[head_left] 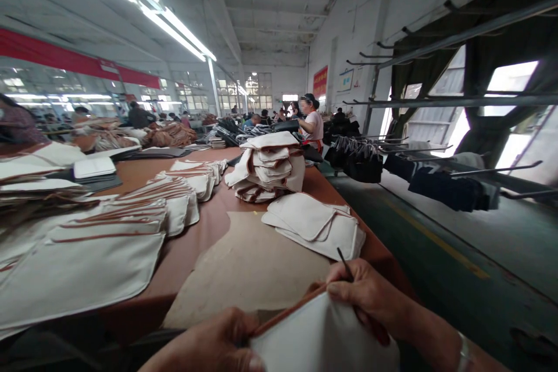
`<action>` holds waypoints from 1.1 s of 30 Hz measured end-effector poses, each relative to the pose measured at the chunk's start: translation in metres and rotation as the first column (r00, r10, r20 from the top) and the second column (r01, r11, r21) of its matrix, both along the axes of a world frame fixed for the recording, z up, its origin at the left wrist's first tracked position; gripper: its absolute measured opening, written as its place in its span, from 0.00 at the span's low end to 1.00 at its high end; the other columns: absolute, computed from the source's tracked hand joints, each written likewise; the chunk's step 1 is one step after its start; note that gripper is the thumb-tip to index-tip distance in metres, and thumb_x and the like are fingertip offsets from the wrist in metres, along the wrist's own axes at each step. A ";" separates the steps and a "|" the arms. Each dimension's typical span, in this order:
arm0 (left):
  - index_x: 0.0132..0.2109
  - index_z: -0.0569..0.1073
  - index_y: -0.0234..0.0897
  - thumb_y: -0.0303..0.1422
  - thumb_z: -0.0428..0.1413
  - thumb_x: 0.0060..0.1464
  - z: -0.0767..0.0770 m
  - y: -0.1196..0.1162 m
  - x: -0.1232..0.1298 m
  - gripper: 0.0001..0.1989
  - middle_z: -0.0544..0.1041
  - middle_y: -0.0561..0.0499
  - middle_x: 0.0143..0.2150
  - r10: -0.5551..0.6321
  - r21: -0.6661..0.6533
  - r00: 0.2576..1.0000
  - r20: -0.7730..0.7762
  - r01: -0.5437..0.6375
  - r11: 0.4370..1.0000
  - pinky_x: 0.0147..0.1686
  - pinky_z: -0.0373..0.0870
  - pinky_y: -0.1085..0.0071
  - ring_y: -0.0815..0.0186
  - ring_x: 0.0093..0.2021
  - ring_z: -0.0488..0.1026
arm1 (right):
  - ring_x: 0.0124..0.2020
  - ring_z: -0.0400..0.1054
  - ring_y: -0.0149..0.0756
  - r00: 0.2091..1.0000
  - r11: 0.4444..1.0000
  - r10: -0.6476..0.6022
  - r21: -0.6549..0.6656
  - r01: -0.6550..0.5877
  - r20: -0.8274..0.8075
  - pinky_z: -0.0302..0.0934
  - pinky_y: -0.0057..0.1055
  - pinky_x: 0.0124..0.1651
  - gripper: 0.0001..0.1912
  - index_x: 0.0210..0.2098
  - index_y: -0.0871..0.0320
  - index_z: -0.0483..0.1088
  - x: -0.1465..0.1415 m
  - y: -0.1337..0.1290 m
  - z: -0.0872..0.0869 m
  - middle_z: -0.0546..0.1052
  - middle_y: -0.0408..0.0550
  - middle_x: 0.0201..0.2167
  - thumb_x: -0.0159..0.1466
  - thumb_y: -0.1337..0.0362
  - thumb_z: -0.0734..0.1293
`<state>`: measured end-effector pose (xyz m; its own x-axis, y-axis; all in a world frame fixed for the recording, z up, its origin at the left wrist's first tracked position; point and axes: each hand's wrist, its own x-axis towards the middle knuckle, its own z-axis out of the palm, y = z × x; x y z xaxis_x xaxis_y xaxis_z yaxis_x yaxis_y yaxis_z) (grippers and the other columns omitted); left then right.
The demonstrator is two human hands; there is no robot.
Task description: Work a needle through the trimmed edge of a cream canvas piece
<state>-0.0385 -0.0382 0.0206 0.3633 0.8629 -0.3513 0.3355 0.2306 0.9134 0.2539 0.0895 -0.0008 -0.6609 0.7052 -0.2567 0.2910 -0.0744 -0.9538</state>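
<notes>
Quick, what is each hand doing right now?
Left hand: closed on the near edge of the white fabric pouch.
Right hand: pinching the pouch's brown-trimmed top edge, with a thin dark tool.

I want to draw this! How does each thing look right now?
Left hand: gripping the cream pouch.
Right hand: pinching the pouch's brown edge, thin dark tool between fingers.
Cream pouch: held up, off the table.
Folded pouches: lying flat.
Tall pile: stacked, leaning.
Trimmed pieces: fanned in overlapping rows.

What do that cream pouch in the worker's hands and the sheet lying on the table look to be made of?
The cream pouch looks like matte woven canvas: it folds softly, with a brown trim along its top edge, possibly leather. The tan sheet looks like thin leather or stiff paper: flat, dull, with irregular cut edges. I cannot tell which.
</notes>
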 end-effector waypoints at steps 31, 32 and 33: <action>0.31 0.73 0.31 0.47 0.61 0.51 -0.008 0.031 0.053 0.20 0.61 0.57 0.23 0.066 0.066 0.997 0.038 -0.068 0.995 0.22 0.46 0.72 0.72 0.24 0.52 | 0.15 0.55 0.27 0.985 0.990 0.141 -0.010 -0.140 0.096 0.47 0.23 0.19 0.09 0.35 0.59 0.71 -0.036 -0.035 0.002 0.61 0.35 0.14 0.57 0.62 0.65; 0.30 0.73 0.31 0.45 0.61 0.50 -0.009 0.032 0.054 0.18 0.61 0.57 0.23 0.085 0.060 0.996 0.029 -0.086 0.994 0.22 0.45 0.72 0.72 0.24 0.52 | 0.17 0.58 0.28 0.983 0.984 0.139 0.090 -0.150 0.118 0.49 0.24 0.21 0.07 0.34 0.59 0.71 -0.038 -0.036 -0.001 0.64 0.37 0.16 0.58 0.63 0.64; 0.30 0.72 0.31 0.42 0.60 0.50 -0.011 0.032 0.055 0.16 0.61 0.57 0.23 0.112 0.055 0.994 0.013 -0.113 0.992 0.22 0.46 0.72 0.72 0.24 0.52 | 0.21 0.62 0.30 0.981 0.958 0.129 0.236 -0.161 0.145 0.52 0.25 0.24 0.06 0.33 0.59 0.70 -0.040 -0.037 -0.006 0.68 0.40 0.19 0.58 0.65 0.63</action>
<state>0.0162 -0.0064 0.0092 0.2662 0.9165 -0.2987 0.3014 0.2152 0.9289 0.2139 0.0527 -0.0064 -0.7342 0.6556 -0.1765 0.4011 0.2091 -0.8919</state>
